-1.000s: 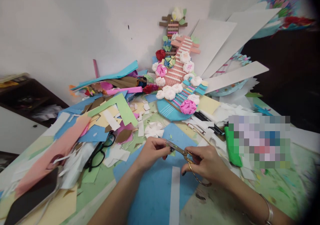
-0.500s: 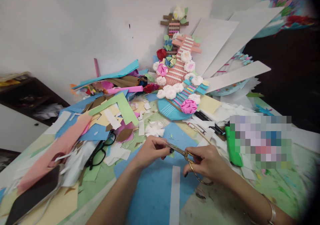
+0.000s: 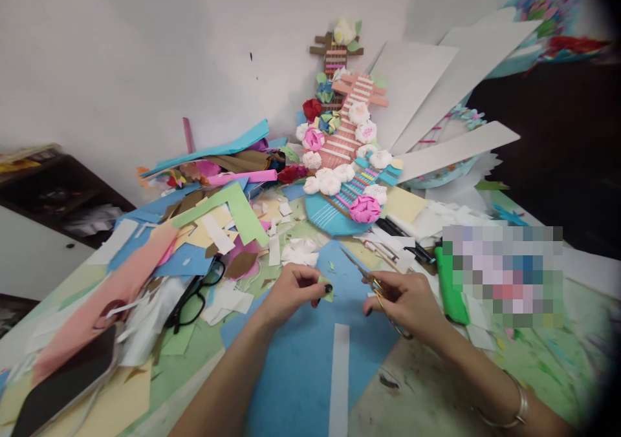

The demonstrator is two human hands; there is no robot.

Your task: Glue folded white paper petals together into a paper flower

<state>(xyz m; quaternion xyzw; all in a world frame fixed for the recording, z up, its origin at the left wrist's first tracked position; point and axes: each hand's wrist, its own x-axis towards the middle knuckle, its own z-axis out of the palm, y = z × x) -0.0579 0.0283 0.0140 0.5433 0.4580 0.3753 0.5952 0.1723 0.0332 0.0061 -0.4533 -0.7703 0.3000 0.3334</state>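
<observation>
My left hand (image 3: 295, 293) is closed in a pinch on a small piece of light green paper (image 3: 329, 297), mostly hidden by the fingers. My right hand (image 3: 410, 306) grips gold-handled scissors (image 3: 358, 266) by the loops. Their blades point up and to the left, to the right of the green piece and apart from it. Beneath both hands lies a blue paper sheet (image 3: 295, 379) with a white paper strip (image 3: 339, 375) on it. Tiny green scraps (image 3: 332, 266) lie on the blue sheet beyond my left hand.
Paper guitars with crumpled paper flowers (image 3: 344, 211) lean against the wall. Coloured paper scraps, eyeglasses (image 3: 191, 308) and a phone (image 3: 68, 382) crowd the left. On the right are black pens (image 3: 395, 227), a green pouch-like item (image 3: 449, 288) and large white boards (image 3: 422, 88).
The scissors have moved right, away from my left fingers, and their blades now point more upward. My left hand stays nearly in place with the green paper piece.
</observation>
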